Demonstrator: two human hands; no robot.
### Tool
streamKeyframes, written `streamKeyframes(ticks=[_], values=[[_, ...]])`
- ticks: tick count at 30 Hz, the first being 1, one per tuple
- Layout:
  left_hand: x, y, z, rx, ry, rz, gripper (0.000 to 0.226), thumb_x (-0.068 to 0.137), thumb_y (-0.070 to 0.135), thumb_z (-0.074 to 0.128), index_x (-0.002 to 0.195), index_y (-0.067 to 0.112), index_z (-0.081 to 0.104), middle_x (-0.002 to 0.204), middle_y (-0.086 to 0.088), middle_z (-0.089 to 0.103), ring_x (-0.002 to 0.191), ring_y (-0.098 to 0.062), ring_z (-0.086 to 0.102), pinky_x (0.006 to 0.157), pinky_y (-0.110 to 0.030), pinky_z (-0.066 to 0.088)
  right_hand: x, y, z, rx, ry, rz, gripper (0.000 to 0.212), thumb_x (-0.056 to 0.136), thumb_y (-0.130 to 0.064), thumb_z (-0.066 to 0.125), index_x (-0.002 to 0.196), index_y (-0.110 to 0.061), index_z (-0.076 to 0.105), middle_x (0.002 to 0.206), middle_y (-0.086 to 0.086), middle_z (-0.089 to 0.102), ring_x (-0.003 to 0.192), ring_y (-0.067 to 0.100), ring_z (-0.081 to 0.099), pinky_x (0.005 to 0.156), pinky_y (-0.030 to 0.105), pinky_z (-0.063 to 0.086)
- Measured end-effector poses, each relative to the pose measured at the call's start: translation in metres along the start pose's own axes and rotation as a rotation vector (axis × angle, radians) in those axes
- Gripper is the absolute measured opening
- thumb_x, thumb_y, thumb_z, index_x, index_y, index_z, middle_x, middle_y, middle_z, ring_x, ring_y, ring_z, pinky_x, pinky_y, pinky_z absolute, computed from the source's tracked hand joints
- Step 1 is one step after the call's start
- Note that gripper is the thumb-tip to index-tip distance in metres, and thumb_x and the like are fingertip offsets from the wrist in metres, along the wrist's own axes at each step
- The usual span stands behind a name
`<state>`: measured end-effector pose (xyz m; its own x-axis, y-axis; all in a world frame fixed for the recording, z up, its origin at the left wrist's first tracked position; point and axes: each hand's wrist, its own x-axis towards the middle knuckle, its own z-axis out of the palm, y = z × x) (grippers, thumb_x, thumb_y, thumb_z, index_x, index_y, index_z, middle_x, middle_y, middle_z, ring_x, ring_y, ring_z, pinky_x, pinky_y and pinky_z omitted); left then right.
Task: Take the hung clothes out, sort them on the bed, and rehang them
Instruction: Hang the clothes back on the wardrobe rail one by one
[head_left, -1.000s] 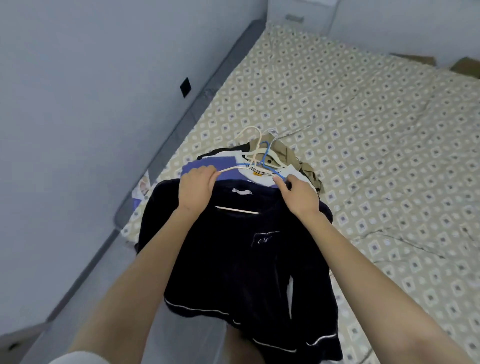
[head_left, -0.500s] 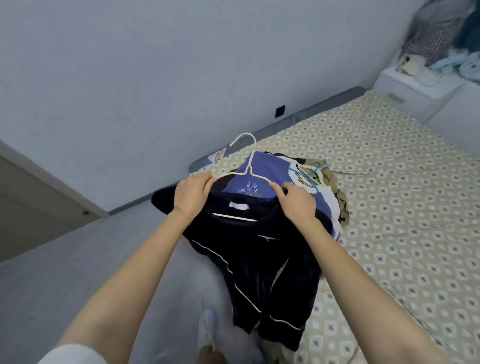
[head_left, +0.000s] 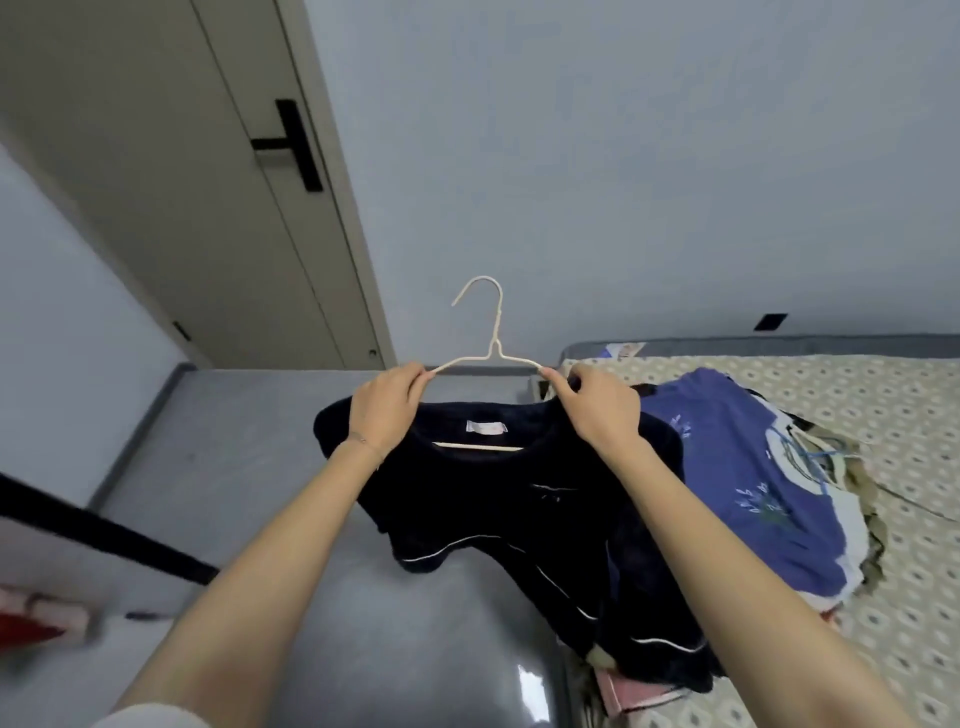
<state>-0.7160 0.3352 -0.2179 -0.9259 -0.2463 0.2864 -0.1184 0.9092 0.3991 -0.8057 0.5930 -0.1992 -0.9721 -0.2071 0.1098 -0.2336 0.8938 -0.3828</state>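
Door (head_left: 208, 182) and grey floor (head_left: 249, 493) fill your left side; nothing of the task lies there. Next comes your left hand (head_left: 387, 410), whose fingers (head_left: 415, 376) pinch one shoulder of the pale wire hanger (head_left: 491, 343), thumb and forefinger closed on the wire just where the collar begins. The hook stands upright between your hands, caught on nothing. The navy top (head_left: 519, 509), trimmed with white piping, sits on that hanger, whose lower bar shows through the neck opening. You hold it up over the floor at the bed's edge, and its lower part appears to drape against the near end of the pile. Your right hand (head_left: 597, 410) pinches the other shoulder in the same way, curled on wire and cloth together. Right of it, the rest of the clothes lie heaped on the bed (head_left: 883, 395): a purple top (head_left: 753, 493) uppermost, a blue hanger (head_left: 800, 457) poking out, paler and khaki pieces beneath.

By my reading, the taking-out is done and the sorting at least begun, since the clothes are out on the bed and this top is dressed on its hanger. Most of the rehanging is left. You have yet to carry this one to a rail, which is out of view, and then work through the heap.
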Motion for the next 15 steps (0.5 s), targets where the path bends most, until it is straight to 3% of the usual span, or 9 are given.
streamKeyframes(ticks=[5,15], values=[[-0.072,-0.084,-0.055,0.045,0.067,-0.128,0.035,0.104,0.037,0.043,0.081,0.012,0.053,0.069,-0.003,0.059,0.063,-0.032,0.056,0.054,-0.043,0.045,-0.039,-0.098,0.032,-0.031,-0.055,-0.135,0.061,0.089,-0.074,0.036,0.069,-0.018,0.050,0.068,-0.001,0.054,0.066,0.023,0.048,0.059,0.033,0.032],[-0.219,-0.227,-0.164,0.142,0.302,-0.266,0.036,0.101,0.038,0.043,0.080,0.014,0.058,0.064,-0.002,0.060,0.057,-0.030,0.058,0.050,-0.033,0.039,-0.130,-0.283,0.083,0.003,-0.168,-0.438,0.060,0.092,-0.071,0.036,0.064,-0.019,0.044,0.057,-0.006,0.048,0.051,0.013,0.043,0.050,0.029,0.031]])
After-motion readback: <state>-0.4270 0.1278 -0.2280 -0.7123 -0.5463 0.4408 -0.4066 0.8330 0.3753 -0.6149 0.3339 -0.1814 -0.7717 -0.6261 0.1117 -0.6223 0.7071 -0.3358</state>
